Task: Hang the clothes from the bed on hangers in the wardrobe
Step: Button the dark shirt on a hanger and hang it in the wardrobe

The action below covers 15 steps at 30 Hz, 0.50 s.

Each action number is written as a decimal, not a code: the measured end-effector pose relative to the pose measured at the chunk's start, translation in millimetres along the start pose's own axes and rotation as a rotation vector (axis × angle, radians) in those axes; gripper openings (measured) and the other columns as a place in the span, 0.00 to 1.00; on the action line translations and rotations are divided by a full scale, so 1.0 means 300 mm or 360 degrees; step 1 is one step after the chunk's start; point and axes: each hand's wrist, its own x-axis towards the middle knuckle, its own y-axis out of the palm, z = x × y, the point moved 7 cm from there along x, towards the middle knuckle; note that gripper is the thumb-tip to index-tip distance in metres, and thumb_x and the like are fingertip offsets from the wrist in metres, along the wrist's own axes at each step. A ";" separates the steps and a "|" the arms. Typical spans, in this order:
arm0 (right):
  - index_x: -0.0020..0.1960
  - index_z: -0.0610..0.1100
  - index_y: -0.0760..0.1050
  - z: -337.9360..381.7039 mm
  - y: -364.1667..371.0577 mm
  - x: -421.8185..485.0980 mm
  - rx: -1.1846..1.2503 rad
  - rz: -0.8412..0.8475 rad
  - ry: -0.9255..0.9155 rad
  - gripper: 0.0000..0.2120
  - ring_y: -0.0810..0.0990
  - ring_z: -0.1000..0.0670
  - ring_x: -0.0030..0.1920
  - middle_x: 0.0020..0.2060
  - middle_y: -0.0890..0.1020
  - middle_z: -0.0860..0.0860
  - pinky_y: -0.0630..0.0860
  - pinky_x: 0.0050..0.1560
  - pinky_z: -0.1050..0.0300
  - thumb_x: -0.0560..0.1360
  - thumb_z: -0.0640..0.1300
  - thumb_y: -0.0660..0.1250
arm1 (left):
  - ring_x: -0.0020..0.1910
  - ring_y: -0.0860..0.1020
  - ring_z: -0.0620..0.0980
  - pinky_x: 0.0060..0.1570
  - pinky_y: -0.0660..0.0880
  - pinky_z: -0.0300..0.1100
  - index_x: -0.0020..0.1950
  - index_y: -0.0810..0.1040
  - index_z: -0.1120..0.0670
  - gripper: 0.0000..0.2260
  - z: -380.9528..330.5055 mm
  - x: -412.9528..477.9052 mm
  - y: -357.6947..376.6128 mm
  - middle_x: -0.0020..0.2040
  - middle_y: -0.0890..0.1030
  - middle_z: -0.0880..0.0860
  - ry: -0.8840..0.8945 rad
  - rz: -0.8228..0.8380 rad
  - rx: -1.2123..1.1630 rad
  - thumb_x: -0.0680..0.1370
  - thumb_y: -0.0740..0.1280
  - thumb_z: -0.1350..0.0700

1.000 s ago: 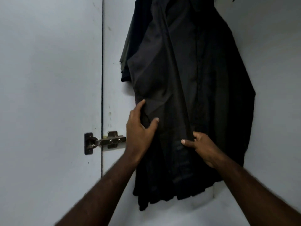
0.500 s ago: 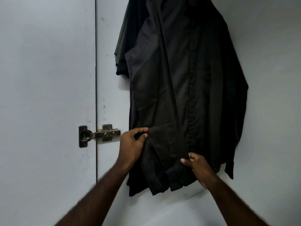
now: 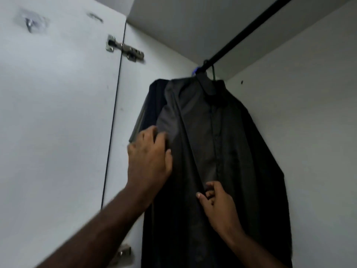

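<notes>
Under the rail (image 3: 251, 29), left hand (image 3: 149, 157) lies flat on the shirt (image 3: 231, 151), right hand (image 3: 216, 202) pinches its front; smooth downward gently.

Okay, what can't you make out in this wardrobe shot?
In the head view:
hanger: only the hook shows; the dark shirt covers the rest.
garment behind: mostly hidden by that shirt.
shirt hem: cut off by the bottom edge.
left hand: motion blur hides its grip.
</notes>
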 end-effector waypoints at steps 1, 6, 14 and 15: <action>0.59 0.50 0.73 0.078 -0.009 0.067 -0.0072 -0.0054 -0.0088 0.16 0.81 0.51 0.39 0.38 0.80 0.56 0.78 0.44 0.53 0.74 0.51 0.71 | 0.61 0.71 0.60 0.54 0.69 0.56 0.59 0.76 0.55 0.16 0.025 0.084 -0.012 0.62 0.74 0.58 -0.0042 -0.0013 0.0152 0.74 0.68 0.51; 0.62 0.49 0.70 0.412 -0.042 0.343 -0.0224 -0.0199 -0.0337 0.16 0.81 0.43 0.49 0.46 0.83 0.48 0.77 0.50 0.50 0.77 0.52 0.66 | 0.51 0.77 0.59 0.46 0.68 0.49 0.52 0.72 0.55 0.19 0.135 0.279 0.001 0.51 0.79 0.57 -0.0345 0.0238 0.0196 0.78 0.61 0.38; 0.55 0.46 0.75 0.686 -0.050 0.560 -0.0407 -0.0292 -0.0350 0.08 0.78 0.39 0.54 0.53 0.81 0.42 0.73 0.50 0.51 0.80 0.48 0.62 | 0.42 0.77 0.56 0.36 0.65 0.43 0.37 0.66 0.50 0.20 0.188 0.241 0.086 0.36 0.73 0.49 -0.0247 0.0405 0.0060 0.78 0.58 0.35; 0.53 0.46 0.77 0.684 -0.046 0.579 -0.0363 -0.0303 -0.0310 0.07 0.79 0.39 0.54 0.52 0.82 0.43 0.73 0.49 0.52 0.80 0.47 0.62 | 0.39 0.76 0.54 0.35 0.64 0.43 0.35 0.65 0.50 0.20 0.193 0.237 0.093 0.33 0.71 0.47 -0.0231 0.0421 0.0016 0.78 0.58 0.36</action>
